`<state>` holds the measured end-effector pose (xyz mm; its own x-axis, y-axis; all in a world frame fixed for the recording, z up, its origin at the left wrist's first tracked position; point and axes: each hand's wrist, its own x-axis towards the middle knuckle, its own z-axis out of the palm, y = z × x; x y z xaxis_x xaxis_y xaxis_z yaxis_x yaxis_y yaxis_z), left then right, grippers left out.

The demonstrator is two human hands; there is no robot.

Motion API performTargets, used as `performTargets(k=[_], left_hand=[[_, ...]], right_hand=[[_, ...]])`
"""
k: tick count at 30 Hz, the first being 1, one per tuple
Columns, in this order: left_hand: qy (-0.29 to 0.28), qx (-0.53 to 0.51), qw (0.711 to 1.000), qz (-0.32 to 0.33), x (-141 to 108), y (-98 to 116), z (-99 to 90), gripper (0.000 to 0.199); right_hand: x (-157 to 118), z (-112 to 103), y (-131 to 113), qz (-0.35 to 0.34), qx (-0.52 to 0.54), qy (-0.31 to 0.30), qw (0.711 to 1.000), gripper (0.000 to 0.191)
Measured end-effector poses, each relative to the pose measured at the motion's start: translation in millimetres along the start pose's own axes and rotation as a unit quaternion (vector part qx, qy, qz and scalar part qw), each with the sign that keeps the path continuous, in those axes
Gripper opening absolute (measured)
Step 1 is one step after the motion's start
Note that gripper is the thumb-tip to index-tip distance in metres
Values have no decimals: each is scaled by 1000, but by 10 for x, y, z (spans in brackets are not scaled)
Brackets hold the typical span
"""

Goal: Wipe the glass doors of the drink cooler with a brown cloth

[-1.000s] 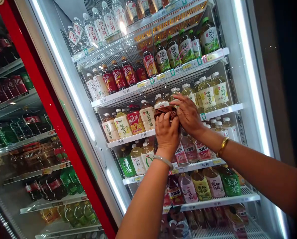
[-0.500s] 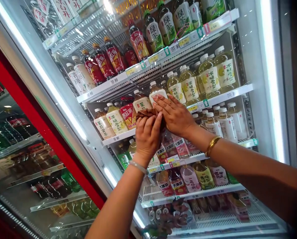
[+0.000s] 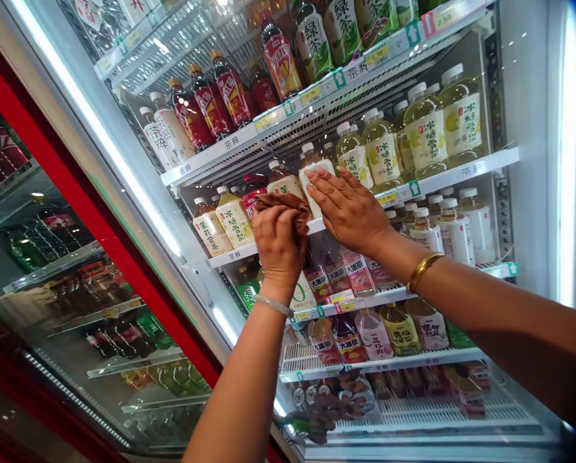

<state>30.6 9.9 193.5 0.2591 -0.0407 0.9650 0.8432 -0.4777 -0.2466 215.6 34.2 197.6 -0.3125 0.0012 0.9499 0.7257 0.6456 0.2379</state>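
Note:
My left hand (image 3: pixel 278 241) is closed round a crumpled brown cloth (image 3: pixel 288 207), which bunches out above the fingers. A pale bangle circles that wrist. To its right, my right hand (image 3: pixel 348 209) lies flat with fingers stretched out and holds nothing; a gold bangle is on that forearm. Both hands are at the clear glass door of a lit drinks cooler, in front of the middle shelf (image 3: pixel 493 166). Behind the fingers stand a bottle with a white label (image 3: pixel 320 170) and pear drink bottles (image 3: pixel 383 154). My hands hide part of that row.
Red-labelled tea bottles (image 3: pixel 233 96) fill part of the shelf above. Small bottles (image 3: pixel 377 334) stand lower down. A red door frame (image 3: pixel 118 257) slants down the left side, with another cooler of bottles beyond it. Reflections show low on the glass.
My left hand has drawn away from the right hand, down and left, taking the brown cloth along. The right hand stays flat, and the view has shifted slightly.

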Motion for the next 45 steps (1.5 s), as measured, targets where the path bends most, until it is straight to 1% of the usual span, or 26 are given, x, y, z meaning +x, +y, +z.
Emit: performTargets(k=[2, 4, 6, 7, 9, 10, 12, 14, 15, 16, 19, 21, 24, 26, 27, 28, 30, 32, 33, 35, 37, 39, 41, 42, 43, 45], left_hand=[[59, 5, 996, -69, 30, 96, 37, 26], [68, -3, 995, -69, -11, 236, 85, 29], [31, -17, 999, 7, -77, 287, 91, 34], [8, -20, 998, 57, -96, 254, 71, 36], [-31, -18, 989, 142, -71, 98, 3, 35], [-46, -13, 987, 151, -24, 7, -29, 33], [2, 3, 998, 58, 107, -111, -50, 32], [58, 6, 997, -44, 213, -81, -6, 35], [66, -1, 996, -67, 228, -16, 31, 37], [58, -11, 996, -65, 210, 65, 67, 39], [-14, -31, 999, 27, -31, 260, 104, 45], [-44, -25, 995, 89, -260, 253, 46, 48], [-80, -17, 981, 177, -437, 36, -98, 48], [-101, -19, 969, 223, -329, -147, -160, 43], [-95, -18, 970, 225, -215, -214, -164, 40], [-76, -12, 977, 199, -81, -251, -147, 38], [2, 10, 996, 90, 163, -215, -53, 35], [49, 13, 999, -12, 251, -49, 80, 35], [54, 6, 998, -45, 215, 56, 139, 36], [29, -22, 998, -54, 15, 227, 205, 40], [-14, -34, 999, 17, -234, 255, 174, 48], [-30, -22, 992, 119, -372, 105, 55, 53], [-74, -17, 970, 230, -313, -154, -104, 50], [-91, -13, 962, 258, -217, -282, -174, 46], [-91, -3, 964, 251, -96, -387, -225, 43], [-49, 16, 986, 157, 140, -475, -243, 40]], right_hand=[[-1, 7, 12, -9, -21, -3, 1000, 59], [-9, 16, 30, -15, -34, -4, 999, 58], [-18, 26, 43, -18, -43, -1, 999, 59], [-21, 30, 44, -18, -47, -1, 999, 59], [-18, 35, 34, -13, -55, -4, 998, 59], [-13, 34, 24, -11, -58, -7, 998, 59], [1, 27, 2, -3, -56, -15, 998, 60], [15, 14, -16, 7, -47, -19, 999, 62], [20, 6, -21, 13, -40, -20, 999, 63], [23, -2, -24, 17, -33, -22, 999, 64], [27, -26, -28, 23, -16, -31, 999, 61], [28, -41, -32, 22, -11, -37, 999, 60], [31, -56, -40, 15, -17, -46, 999, 60], [32, -53, -41, 11, -26, -50, 998, 60], [32, -46, -39, 9, -31, -48, 998, 60], [30, -36, -36, 8, -34, -45, 998, 60], [25, -10, -24, 4, -44, -31, 999, 60], [17, 16, -10, -3, -53, -17, 998, 58], [12, 26, -3, -7, -56, -13, 998, 57], [2, 37, 9, -10, -54, -7, 998, 56], [-6, 42, 19, -11, -43, -5, 999, 58], [-10, 46, 25, -9, -30, -4, 1000, 60], [-8, 51, 25, -7, -21, -3, 1000, 61], [-5, 54, 22, -5, -18, -2, 1000, 62], [-1, 54, 18, -2, -14, -3, 1000, 62], [8, 45, 4, 7, -3, -10, 1000, 63]])
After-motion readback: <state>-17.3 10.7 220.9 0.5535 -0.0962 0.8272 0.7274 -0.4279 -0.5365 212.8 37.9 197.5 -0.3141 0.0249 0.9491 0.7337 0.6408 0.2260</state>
